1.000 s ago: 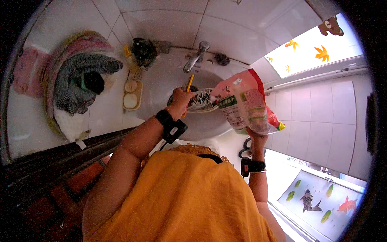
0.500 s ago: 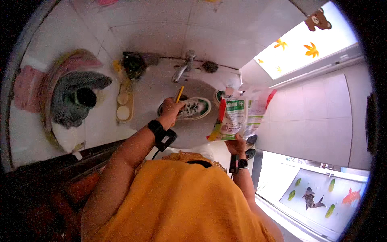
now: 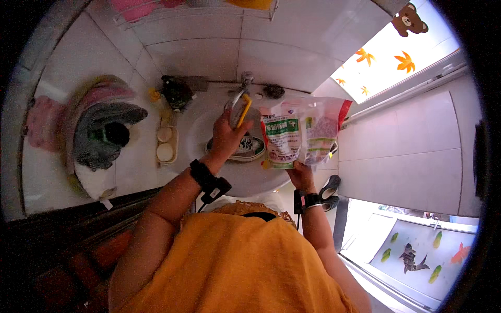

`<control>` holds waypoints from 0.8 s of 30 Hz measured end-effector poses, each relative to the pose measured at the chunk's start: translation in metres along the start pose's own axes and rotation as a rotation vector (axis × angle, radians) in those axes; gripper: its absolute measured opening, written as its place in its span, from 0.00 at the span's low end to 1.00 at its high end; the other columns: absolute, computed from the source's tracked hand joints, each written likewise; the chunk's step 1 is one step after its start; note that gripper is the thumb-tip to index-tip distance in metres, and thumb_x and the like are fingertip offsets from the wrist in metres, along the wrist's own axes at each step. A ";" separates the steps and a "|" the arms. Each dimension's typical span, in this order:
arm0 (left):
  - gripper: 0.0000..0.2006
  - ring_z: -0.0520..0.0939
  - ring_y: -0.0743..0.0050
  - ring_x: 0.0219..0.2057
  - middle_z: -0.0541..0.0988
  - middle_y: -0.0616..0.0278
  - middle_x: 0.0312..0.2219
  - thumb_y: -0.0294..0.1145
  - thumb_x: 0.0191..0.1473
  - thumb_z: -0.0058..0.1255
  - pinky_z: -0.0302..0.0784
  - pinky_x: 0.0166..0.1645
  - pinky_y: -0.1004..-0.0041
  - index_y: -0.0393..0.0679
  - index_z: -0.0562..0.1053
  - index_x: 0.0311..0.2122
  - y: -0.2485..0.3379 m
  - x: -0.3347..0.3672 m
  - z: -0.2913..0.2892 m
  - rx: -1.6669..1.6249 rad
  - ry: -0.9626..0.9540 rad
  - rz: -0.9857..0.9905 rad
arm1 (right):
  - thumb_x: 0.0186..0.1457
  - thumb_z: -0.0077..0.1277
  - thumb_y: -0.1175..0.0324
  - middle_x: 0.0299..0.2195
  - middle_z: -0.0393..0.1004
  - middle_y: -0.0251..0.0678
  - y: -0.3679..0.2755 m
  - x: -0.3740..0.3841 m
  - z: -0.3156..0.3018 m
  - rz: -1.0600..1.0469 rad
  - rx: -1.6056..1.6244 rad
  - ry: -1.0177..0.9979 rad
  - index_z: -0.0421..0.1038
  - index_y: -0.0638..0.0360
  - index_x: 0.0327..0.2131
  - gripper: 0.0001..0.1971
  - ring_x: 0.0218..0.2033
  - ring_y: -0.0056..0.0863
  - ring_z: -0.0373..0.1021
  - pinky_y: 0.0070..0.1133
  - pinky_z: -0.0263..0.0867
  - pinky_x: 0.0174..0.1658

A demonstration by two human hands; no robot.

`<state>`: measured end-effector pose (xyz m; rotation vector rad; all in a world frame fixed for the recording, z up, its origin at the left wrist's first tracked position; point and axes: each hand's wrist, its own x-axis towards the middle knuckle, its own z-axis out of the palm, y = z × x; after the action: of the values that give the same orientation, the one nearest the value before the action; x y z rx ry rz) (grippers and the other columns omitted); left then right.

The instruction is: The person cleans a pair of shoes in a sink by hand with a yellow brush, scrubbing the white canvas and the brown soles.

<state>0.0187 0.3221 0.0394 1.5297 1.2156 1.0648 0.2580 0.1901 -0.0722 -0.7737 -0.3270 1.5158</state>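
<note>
In my raised left hand [image 3: 229, 136] is a slim yellow stick-like tool [image 3: 243, 110], its fingers closed round the lower part; its kind is not clear. My right hand [image 3: 301, 176] grips the lower edge of a plastic pouch [image 3: 284, 133] printed in white, green and red, with a see-through part on its right side. Whether the pouch is open at the top cannot be seen. A dark sneaker [image 3: 250, 148] with white laces and pale sole lies in the white washbasin [image 3: 229, 177], below and between my hands. My left hand and the pouch partly cover it.
A chrome faucet [image 3: 246, 81] stands at the basin's back, with a dark scrubber [image 3: 273, 91] beside it. Left of the basin are a soap dish [image 3: 166, 151] and a dark bagged bundle [image 3: 176, 93]. Cloths [image 3: 104, 125] hang on the left wall; dark shoes [image 3: 330, 190] stand at right.
My left hand has risen off the sneaker with the yellow tool, toward the faucet. The pouch has moved up and left, more upright, and now hides the sneaker's toe.
</note>
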 end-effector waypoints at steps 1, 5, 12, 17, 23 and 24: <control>0.18 0.79 0.66 0.27 0.77 0.51 0.26 0.36 0.44 0.57 0.72 0.30 0.69 0.32 0.69 0.35 0.027 0.003 -0.005 0.071 0.026 0.176 | 0.42 0.55 0.74 0.48 0.64 0.35 -0.004 0.000 0.014 -0.024 -0.001 -0.047 0.58 0.57 0.50 0.29 0.50 0.36 0.60 0.36 0.55 0.55; 0.23 0.77 0.60 0.36 0.75 0.50 0.33 0.37 0.44 0.58 0.71 0.42 0.69 0.32 0.67 0.41 0.050 0.023 -0.005 0.085 -0.178 0.171 | 0.41 0.53 0.77 0.43 0.66 0.32 -0.001 0.010 -0.005 0.055 -0.019 0.024 0.61 0.56 0.48 0.26 0.46 0.34 0.63 0.34 0.57 0.52; 0.14 0.79 0.63 0.29 0.76 0.50 0.27 0.27 0.42 0.57 0.72 0.33 0.69 0.35 0.69 0.34 0.088 0.019 -0.004 0.320 -0.054 0.508 | 0.41 0.51 0.83 0.35 0.66 0.30 0.000 0.037 -0.004 -0.008 0.032 -0.046 0.63 0.58 0.40 0.19 0.37 0.26 0.63 0.23 0.63 0.41; 0.23 0.76 0.59 0.37 0.74 0.51 0.35 0.37 0.41 0.60 0.70 0.42 0.66 0.36 0.69 0.41 0.105 0.026 -0.007 0.383 -0.322 0.211 | 0.41 0.53 0.83 0.37 0.65 0.33 0.006 0.053 0.012 0.126 0.002 0.049 0.61 0.59 0.42 0.22 0.39 0.30 0.63 0.25 0.64 0.44; 0.19 0.77 0.62 0.35 0.76 0.53 0.32 0.31 0.40 0.59 0.71 0.41 0.69 0.38 0.70 0.39 0.104 0.031 -0.001 0.374 -0.235 0.171 | 0.48 0.48 0.80 0.49 0.62 0.40 0.022 0.064 0.032 0.258 0.099 -0.090 0.57 0.60 0.50 0.24 0.51 0.36 0.59 0.31 0.56 0.55; 0.19 0.77 0.62 0.35 0.76 0.53 0.32 0.31 0.40 0.59 0.71 0.41 0.69 0.38 0.70 0.39 0.100 0.033 -0.001 0.372 -0.238 0.176 | 0.48 0.48 0.80 0.49 0.62 0.40 0.020 0.065 0.040 0.251 0.099 -0.089 0.57 0.60 0.50 0.24 0.51 0.36 0.59 0.31 0.56 0.55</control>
<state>0.0448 0.3419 0.1395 2.0178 1.1715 0.7632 0.2214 0.2601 -0.0728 -0.6895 -0.2247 1.7928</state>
